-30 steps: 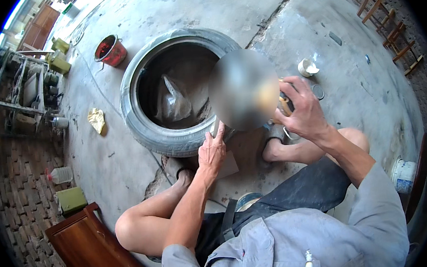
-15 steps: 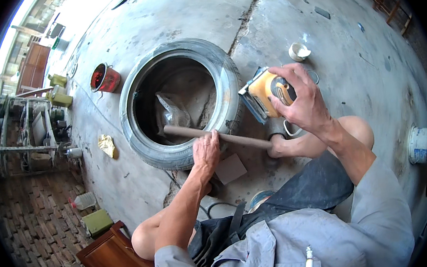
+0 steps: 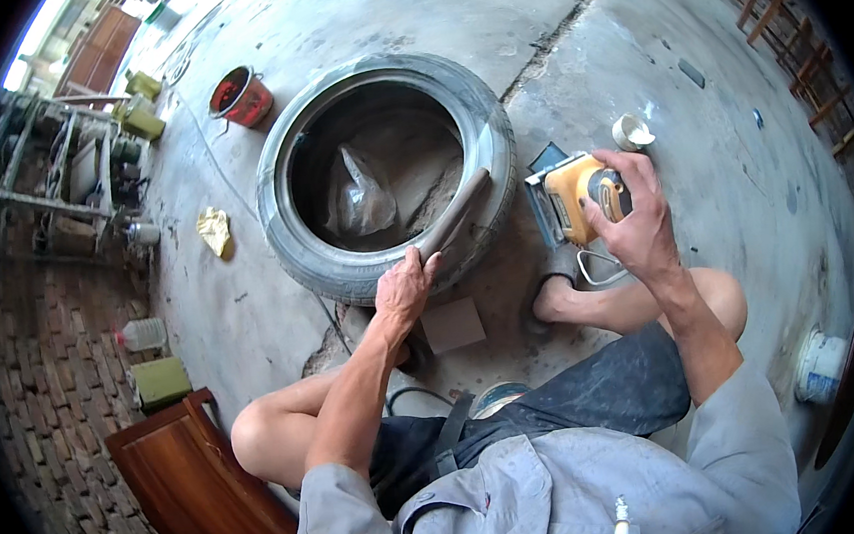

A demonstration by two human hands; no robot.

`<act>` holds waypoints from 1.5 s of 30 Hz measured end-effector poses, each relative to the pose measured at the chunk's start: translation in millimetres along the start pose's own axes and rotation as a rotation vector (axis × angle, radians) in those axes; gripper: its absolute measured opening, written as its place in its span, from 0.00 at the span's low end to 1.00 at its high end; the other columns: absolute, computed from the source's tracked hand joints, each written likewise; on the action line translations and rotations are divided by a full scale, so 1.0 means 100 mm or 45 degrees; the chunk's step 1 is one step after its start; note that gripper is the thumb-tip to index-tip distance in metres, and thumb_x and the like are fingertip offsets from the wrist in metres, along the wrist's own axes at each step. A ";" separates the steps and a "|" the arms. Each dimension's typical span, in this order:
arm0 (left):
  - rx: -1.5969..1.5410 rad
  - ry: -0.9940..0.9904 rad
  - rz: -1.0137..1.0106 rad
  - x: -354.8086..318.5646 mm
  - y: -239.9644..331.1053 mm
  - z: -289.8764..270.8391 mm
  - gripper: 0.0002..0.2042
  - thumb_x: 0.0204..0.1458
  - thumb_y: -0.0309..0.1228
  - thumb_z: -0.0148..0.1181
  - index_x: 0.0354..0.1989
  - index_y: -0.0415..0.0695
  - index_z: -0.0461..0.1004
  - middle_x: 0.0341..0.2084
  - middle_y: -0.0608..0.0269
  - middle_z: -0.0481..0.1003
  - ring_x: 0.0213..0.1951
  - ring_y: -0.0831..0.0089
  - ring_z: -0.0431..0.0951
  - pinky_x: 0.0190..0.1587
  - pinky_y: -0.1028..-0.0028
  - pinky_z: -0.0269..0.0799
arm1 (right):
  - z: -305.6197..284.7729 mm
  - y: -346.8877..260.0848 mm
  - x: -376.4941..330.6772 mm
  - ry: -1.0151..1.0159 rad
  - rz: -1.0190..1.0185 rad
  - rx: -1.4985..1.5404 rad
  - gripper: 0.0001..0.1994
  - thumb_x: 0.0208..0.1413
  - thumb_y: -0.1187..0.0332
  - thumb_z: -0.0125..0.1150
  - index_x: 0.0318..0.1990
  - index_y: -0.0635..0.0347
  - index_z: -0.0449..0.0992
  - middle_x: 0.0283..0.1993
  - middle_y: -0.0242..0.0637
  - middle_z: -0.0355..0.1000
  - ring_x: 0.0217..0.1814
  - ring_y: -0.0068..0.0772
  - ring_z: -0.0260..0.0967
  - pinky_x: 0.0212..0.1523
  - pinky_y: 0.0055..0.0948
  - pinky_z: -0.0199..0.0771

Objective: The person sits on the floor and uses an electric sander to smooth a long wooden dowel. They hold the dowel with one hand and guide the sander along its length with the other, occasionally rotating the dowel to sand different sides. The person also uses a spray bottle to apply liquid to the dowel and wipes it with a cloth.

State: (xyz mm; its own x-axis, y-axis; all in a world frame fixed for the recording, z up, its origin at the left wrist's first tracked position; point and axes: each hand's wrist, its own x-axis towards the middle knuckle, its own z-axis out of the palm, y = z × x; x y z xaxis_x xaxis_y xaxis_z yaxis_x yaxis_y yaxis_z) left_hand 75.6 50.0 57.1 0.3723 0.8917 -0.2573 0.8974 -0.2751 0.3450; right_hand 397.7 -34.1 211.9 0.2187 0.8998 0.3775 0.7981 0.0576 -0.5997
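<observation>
Head view: the left hand [image 3: 407, 287] has its fingers closed around the near end of a curved brown stick [image 3: 458, 212], which slants up and to the right over the tire [image 3: 276, 194]; whether the stick touches the rubber is hard to tell. The right hand [image 3: 636, 215] grips an orange sander [image 3: 570, 195], its fingers bent over the top and its thumb on the near side, spread about as wide as the tool's body. That sander is just right of the tire, apart from the stick, its flat base turned leftward. Inside the tire's ring lies a clear plastic bag [image 3: 367, 199] (crumpled), and a brown square sheet [image 3: 454, 326] rests on the floor [image 3: 514, 355] between the person's feet. A white cup [image 3: 629, 132] stands just beyond the sander, and a red bucket [image 3: 244, 105] stands past the tire, to the left.
</observation>
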 end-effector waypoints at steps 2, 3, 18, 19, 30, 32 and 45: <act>-0.082 0.004 -0.076 -0.09 -0.03 0.11 0.21 0.64 0.48 0.53 0.42 0.37 0.66 0.34 0.35 0.78 0.39 0.40 0.80 0.40 0.49 0.75 | 0.12 -0.03 -0.04 -0.058 -0.023 0.028 0.26 0.48 0.72 0.70 0.57 0.55 0.73 0.50 0.44 0.69 0.53 0.47 0.71 0.55 0.40 0.73; -0.113 0.107 0.001 -0.14 -0.11 0.22 0.22 0.63 0.46 0.54 0.44 0.34 0.66 0.33 0.35 0.77 0.38 0.39 0.79 0.42 0.49 0.74 | 0.18 -0.04 -0.05 -0.088 -0.034 0.035 0.26 0.48 0.72 0.70 0.57 0.55 0.73 0.50 0.44 0.69 0.53 0.47 0.71 0.55 0.40 0.73; -0.810 -0.084 -0.257 -0.83 -0.26 0.06 0.22 0.60 0.49 0.58 0.38 0.36 0.74 0.28 0.42 0.76 0.33 0.51 0.79 0.38 0.60 0.72 | 1.31 -0.03 0.54 -0.448 -0.265 -0.039 0.26 0.49 0.60 0.68 0.57 0.54 0.74 0.52 0.49 0.70 0.56 0.53 0.70 0.58 0.44 0.73; -0.887 -0.147 -0.328 -0.83 -0.25 0.05 0.22 0.58 0.47 0.61 0.35 0.35 0.74 0.27 0.42 0.77 0.32 0.54 0.80 0.37 0.59 0.73 | 1.38 -0.01 0.63 -0.460 -0.262 -0.041 0.26 0.49 0.60 0.68 0.57 0.53 0.74 0.52 0.50 0.70 0.56 0.53 0.71 0.58 0.44 0.73; -0.432 -0.055 -0.221 -0.71 -0.31 0.44 0.21 0.56 0.46 0.64 0.38 0.37 0.71 0.28 0.35 0.78 0.37 0.36 0.80 0.40 0.46 0.75 | 1.66 -0.04 0.89 -0.529 -0.284 -0.131 0.26 0.49 0.57 0.68 0.57 0.51 0.74 0.52 0.51 0.71 0.54 0.57 0.72 0.56 0.49 0.74; -0.457 -0.086 -0.249 -0.67 -0.30 0.43 0.20 0.54 0.44 0.66 0.36 0.36 0.72 0.30 0.35 0.78 0.39 0.37 0.80 0.41 0.47 0.76 | 1.64 -0.19 0.80 -0.535 -0.353 -0.142 0.26 0.50 0.60 0.68 0.57 0.54 0.74 0.51 0.50 0.71 0.53 0.53 0.72 0.55 0.44 0.75; -0.429 -0.134 -0.339 -0.68 -0.26 0.38 0.18 0.52 0.40 0.68 0.36 0.36 0.73 0.32 0.35 0.79 0.41 0.39 0.81 0.43 0.49 0.77 | 1.69 -0.36 0.33 -0.470 -0.485 -0.020 0.26 0.50 0.59 0.69 0.58 0.53 0.72 0.51 0.51 0.71 0.49 0.57 0.73 0.46 0.47 0.81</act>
State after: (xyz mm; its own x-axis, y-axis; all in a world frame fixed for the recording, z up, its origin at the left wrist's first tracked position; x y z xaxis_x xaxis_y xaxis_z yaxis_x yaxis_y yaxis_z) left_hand 36.4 -17.2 31.6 0.1767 0.8694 -0.4614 0.8445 0.1069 0.5248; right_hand 281.4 67.1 126.5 -0.2982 0.9091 0.2909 0.7915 0.4059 -0.4569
